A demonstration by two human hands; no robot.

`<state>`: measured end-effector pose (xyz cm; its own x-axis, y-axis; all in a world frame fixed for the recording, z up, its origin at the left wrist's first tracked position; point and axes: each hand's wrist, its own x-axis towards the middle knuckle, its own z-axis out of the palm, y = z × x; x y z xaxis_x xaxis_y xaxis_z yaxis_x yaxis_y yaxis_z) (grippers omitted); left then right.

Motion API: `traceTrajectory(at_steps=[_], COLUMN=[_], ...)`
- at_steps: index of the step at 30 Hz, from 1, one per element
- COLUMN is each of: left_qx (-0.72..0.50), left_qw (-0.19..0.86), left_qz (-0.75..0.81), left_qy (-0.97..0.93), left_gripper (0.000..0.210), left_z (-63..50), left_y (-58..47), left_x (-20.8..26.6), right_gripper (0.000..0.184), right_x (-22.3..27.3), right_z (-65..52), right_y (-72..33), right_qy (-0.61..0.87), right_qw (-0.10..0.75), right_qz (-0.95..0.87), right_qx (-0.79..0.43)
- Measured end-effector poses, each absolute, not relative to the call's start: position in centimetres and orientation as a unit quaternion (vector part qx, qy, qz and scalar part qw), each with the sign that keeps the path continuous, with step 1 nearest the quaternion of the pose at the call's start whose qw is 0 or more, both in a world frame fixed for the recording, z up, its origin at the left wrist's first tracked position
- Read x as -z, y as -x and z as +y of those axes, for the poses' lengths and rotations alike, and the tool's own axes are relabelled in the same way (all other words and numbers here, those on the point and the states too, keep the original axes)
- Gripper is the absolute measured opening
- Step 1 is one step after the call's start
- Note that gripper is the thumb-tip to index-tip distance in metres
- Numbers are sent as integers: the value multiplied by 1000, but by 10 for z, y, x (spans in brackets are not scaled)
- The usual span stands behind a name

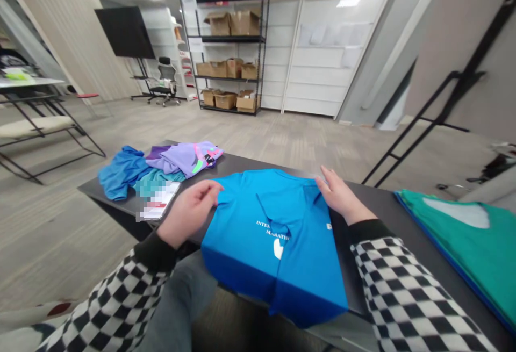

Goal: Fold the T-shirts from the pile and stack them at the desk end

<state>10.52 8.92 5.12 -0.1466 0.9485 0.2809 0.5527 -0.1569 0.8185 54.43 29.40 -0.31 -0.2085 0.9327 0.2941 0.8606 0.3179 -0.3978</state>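
A bright blue T-shirt [242, 223] with white lettering lies on the dark table, its right side folded inward over part of the print. The lower end of the shirt hangs over the near table edge. My left hand [193, 207] is closed, thumb and fingers pinching the shirt at its upper left, by the sleeve. At the upper right fold rests my right hand [338, 193], fingers stretched out and touching or just beside the cloth.
Crumpled blue, teal and purple shirts [185, 158] lie at the table's far left, with a phone-like, partly blurred object [159, 207] before them. A stack of green and blue shirts [451, 234] sits at the right. Beyond stand a box-filled shelf [264, 45] and a black stand [439, 110].
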Motion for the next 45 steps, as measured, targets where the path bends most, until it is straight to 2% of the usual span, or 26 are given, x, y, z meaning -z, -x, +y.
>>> traceTrajectory(at_steps=[2,4,8,12,16,19,22,25,29,31,33,35,38,40,42,45], left_qx=[-378,-265,-105,-110,-204,-281,-352,-386,-373,-345,-307,-265,-266,-344,-421,-396], left_qw=[100,33,16,37,126,284,448,542,589,593,597,607,628,598,502,328], left_qz=[676,734,793,786,744,715,632,543,485,487,499,502,472,463,486,515], left_qy=[-624,-625,-600,-608,-623,-573,-526,-512,-528,-541,-549,-556,-559,-556,-578,-685], left_gripper=[40,44,49,27,24,26,48,57,43,38,41,43,40,36,30,26], left_z=[133,170,206,211,211,209,208,211,225,234,241,248,261,274,292,314], left_y=[-88,-78,-70,-65,-65,-81,-113,-156,-228,-267,-300,-321,-319,-297,-267,-225], left_x=[-48,-34,-11,-17,-41,-62,-83,-105,-121,-115,-102,-85,-64,-53,-43,-22], right_gripper=[75,71,68,69,64,55,46,43,38,34,33,43,57,52,40,28], right_x=[-1,-1,2,3,-2,-9,-15,-14,-11,-10,-10,-8,-6,-6,-10,-21], right_z=[283,276,273,275,271,265,259,257,261,261,260,258,257,257,256,250], right_y=[-552,-559,-561,-557,-552,-546,-539,-537,-537,-535,-533,-531,-532,-533,-533,-529], right_qy=[584,586,590,586,587,560,542,559,573,560,527,497,500,511,525,559], right_qw=[276,290,282,269,275,307,367,412,448,459,451,418,363,331,305,259], right_qz=[-761,-755,-753,-760,-757,-766,-753,-712,-654,-620,-587,-579,-610,-654,-695,-730], right_qx=[-67,-64,-73,-88,-84,-68,-66,-106,-206,-303,-417,-494,-496,-449,-386,-296])
